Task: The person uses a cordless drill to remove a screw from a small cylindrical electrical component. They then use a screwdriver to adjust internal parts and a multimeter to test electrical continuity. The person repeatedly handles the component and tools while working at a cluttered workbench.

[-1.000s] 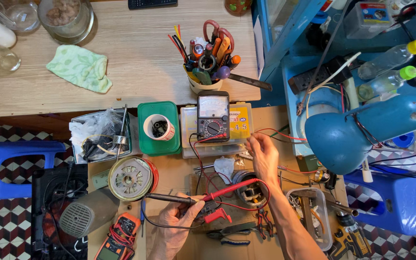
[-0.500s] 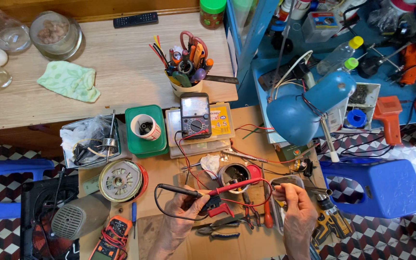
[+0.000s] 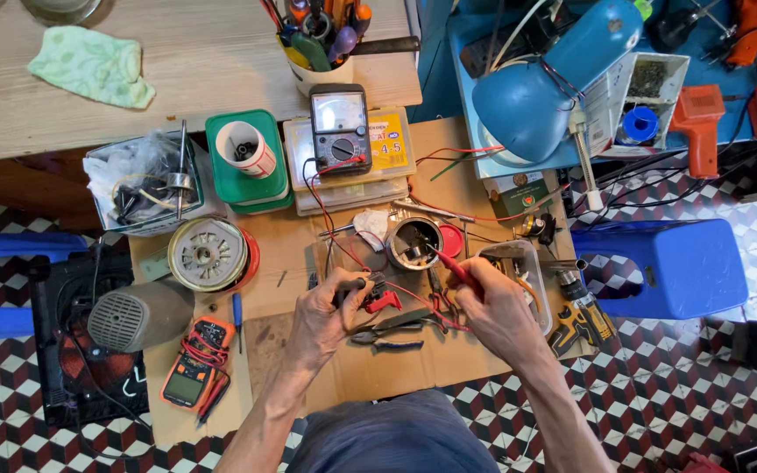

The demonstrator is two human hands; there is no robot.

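Both hands have closed in on the work since half a second ago: the right hand [image 3: 494,308], then low by the clear tray, has come up and now pinches the red probe [image 3: 450,265], whose tip rests at the rim of the round metal motor [image 3: 413,243]; the left hand [image 3: 336,307] is curled around the black probe [image 3: 363,285], its end just beside a small red clip [image 3: 385,301]. Red and black leads run from both probes up across the cardboard [image 3: 308,368] to the black meter [image 3: 339,129], which lies on a flat cream box with a yellow label [image 3: 390,140] at the tabletop [image 3: 212,61] edge. Between the hands lie pliers [image 3: 387,333], crowding the space under the leads. A red lid [image 3: 451,240] touches the motor on the right, and a clear plastic tray [image 3: 527,271] sits just behind the right hand. Left of the motor sits a round silver fan part [image 3: 208,254], then a green box holding a white cup [image 3: 245,149] and a clear bin of black cables [image 3: 137,184]. Lower left lie an orange meter [image 3: 193,372] and a grey fan housing [image 3: 137,315]. A blue lamp [image 3: 554,79] leans over the right side, with a blue stool [image 3: 668,267] beyond it. On the tabletop stand a cup of pens and screwdrivers [image 3: 317,44] and a green cloth [image 3: 89,66].
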